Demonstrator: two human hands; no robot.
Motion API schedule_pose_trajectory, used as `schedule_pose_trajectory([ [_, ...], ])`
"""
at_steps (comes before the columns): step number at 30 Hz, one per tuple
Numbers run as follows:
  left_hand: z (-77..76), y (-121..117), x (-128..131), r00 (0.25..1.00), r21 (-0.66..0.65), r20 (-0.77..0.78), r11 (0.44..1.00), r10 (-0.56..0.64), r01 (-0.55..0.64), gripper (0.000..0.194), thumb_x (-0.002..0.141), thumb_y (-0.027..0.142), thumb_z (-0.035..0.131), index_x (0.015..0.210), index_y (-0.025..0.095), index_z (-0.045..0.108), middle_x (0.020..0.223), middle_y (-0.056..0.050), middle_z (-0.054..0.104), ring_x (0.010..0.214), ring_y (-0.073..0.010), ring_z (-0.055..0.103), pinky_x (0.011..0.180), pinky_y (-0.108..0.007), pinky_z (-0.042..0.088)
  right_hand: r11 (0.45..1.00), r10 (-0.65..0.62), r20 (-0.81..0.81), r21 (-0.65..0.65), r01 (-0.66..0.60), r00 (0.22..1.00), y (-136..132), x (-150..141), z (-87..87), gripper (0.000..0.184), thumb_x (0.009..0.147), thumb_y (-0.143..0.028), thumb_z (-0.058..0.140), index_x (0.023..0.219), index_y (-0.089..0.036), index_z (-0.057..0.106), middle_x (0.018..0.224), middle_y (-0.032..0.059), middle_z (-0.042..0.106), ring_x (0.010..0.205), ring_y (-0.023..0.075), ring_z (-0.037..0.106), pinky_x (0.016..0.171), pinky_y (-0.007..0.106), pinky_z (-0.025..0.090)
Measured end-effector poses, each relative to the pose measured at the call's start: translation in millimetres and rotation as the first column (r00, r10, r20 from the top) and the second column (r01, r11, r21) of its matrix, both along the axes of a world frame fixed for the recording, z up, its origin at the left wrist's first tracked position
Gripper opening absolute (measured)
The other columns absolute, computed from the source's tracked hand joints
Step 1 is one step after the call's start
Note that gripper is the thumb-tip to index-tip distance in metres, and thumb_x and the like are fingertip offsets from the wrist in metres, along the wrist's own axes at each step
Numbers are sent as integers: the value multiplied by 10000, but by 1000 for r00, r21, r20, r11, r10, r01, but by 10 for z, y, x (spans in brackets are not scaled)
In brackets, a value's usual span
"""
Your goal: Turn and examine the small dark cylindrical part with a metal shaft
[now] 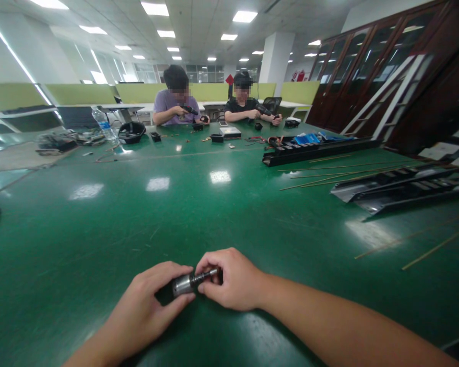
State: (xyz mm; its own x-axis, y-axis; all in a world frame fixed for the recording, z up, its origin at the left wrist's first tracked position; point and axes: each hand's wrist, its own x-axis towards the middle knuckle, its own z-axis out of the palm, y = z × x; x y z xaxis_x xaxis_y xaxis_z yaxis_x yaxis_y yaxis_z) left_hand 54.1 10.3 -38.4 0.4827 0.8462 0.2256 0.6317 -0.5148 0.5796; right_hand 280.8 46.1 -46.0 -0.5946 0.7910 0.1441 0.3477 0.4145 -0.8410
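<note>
A small steel cylinder, likely a little motor or similar part, has a thin stepped shaft pointing right. My left hand wraps its body from the lower left, and a dark end seems to sit inside that grip. My right hand pinches the shaft end between fingers and thumb. Both hands hold the part a little above the green table at its near edge. Part of the cylinder is hidden by my fingers.
Long black channels and thin wooden rods lie to the right. Across the table, two seated people hold dark tools. Small black boxes, a water bottle and cables lie near them.
</note>
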Motion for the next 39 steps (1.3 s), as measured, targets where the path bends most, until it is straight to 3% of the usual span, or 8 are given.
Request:
schedule_pose_trajectory([
  [11,-6,-21,28,998,14,15,998,-60,60,350,929,276,614,1277,306,585,1061,-10,680,938,-137,648,824,-227,522,998,23,-6,59,-22,1000,4,10,-5,134,754,-255,685,867,-191,717,667,-24,640,588,105,561,574,198,405],
  [17,-50,-54,10,996,102,-40,992,78,-74,415,867,347,681,1258,283,557,1088,-24,686,974,-178,661,853,-271,540,999,33,5,27,-33,999,-6,12,21,141,743,-242,683,867,-181,712,637,-29,623,559,104,558,550,197,406],
  [22,-19,-72,38,992,59,-50,992,113,-110,241,865,337,663,1074,242,590,996,-21,676,913,-176,654,803,-274,534,999,31,16,24,-31,999,-16,21,48,137,753,-260,688,861,-181,718,639,-23,634,561,109,567,554,202,413],
  [28,17,-60,64,998,29,-29,998,61,-60,180,889,306,640,1042,230,584,976,-27,652,911,-171,628,803,-285,509,999,29,-3,31,-28,1000,-10,18,33,117,754,-259,697,832,-175,716,671,-13,663,591,111,588,573,203,420],
  [39,26,-45,52,996,173,-78,984,54,-39,226,875,331,675,1076,261,598,997,-5,680,956,-195,619,883,-334,497,1000,15,-26,-4,-15,1000,-6,5,39,106,765,-254,695,814,-161,710,658,-10,655,579,107,576,556,198,406],
])
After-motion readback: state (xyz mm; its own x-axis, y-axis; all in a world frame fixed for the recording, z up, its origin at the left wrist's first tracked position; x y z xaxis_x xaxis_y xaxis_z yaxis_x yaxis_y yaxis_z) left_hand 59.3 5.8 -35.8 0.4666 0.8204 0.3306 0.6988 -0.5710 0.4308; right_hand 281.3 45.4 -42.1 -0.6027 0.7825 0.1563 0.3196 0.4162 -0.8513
